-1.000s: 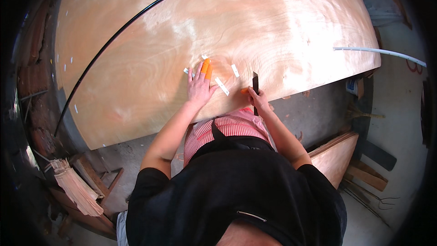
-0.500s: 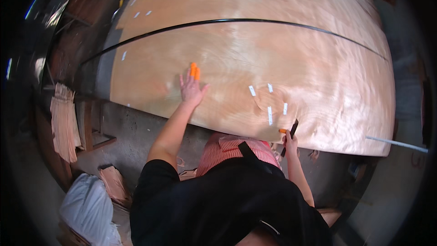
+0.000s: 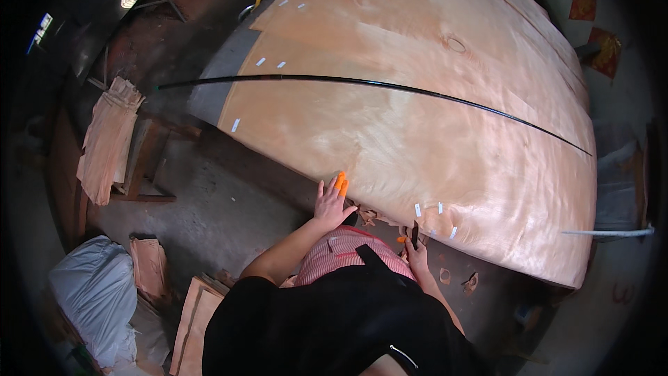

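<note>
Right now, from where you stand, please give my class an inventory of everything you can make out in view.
Large wood sheet: at least one, pale tan, centre
Long rod: one, black, across the sheet
Small strips: about a dozen, white, on the sheet
Thin strip: one, whitish, sheet's right end
Wall sheets: two, red, upper right
Veneer bundle: one, pinkish tan, left
Bag: one, pale grey, lower left
Wood stack: one, tan, lower left
Scraps: several, brownish, floor, lower right
Flat tool: one, black, in right hand
Finger covers: at least three, orange, both hands
Top: one, black, lower centre
Hands: two, bare skin; left by the sheet's near edge, right holding the tool
</note>
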Demonstrator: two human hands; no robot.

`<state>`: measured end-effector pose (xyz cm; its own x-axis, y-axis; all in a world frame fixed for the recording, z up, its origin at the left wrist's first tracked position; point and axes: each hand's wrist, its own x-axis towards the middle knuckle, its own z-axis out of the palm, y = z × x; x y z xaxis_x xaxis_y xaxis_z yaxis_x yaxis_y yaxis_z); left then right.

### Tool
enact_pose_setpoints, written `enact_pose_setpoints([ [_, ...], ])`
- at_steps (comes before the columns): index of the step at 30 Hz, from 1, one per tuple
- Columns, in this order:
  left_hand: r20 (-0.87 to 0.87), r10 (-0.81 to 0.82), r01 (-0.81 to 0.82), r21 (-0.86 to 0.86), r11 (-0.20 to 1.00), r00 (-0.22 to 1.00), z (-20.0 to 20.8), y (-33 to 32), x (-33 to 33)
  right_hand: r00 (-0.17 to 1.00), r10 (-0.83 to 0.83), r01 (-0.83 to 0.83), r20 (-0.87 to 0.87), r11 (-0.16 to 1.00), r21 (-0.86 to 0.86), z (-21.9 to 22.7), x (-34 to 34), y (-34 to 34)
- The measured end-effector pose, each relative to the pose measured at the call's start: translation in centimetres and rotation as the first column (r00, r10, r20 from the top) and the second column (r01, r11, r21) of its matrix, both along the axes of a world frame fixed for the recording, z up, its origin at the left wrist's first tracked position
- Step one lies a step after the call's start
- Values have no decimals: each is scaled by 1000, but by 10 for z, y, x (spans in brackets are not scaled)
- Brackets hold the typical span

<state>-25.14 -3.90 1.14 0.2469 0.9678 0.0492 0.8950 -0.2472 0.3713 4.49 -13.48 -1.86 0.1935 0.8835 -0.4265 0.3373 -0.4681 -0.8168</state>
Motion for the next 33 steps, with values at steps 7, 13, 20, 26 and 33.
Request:
enact_pose_setpoints([
  [7, 307, 100, -75, -93, 993, 946, 17, -80, -63, 988, 51, -50, -145, 999, 12, -19, -48, -12],
  [13, 263, 191, -82, -375, 923, 946, 6, -161, -150, 979, 116, -115, -165, 993, 19, -40, -117, -40],
  [20, 216, 258, -187, -303, 935, 942, -20, -146, -260, 879, 469, -477, 90, 869, 132, -17, -219, 31],
  [26, 321, 239, -148, -285, 947, 916, -11, -100, -365, 975, 189, -218, 118, 702, 678, -64, -361, 172],
  [33, 301, 391, -262, -390, 883, 870, -7, -100, -531, 949, -155, 187, -274, 978, 95, -10, -451, 241],
])
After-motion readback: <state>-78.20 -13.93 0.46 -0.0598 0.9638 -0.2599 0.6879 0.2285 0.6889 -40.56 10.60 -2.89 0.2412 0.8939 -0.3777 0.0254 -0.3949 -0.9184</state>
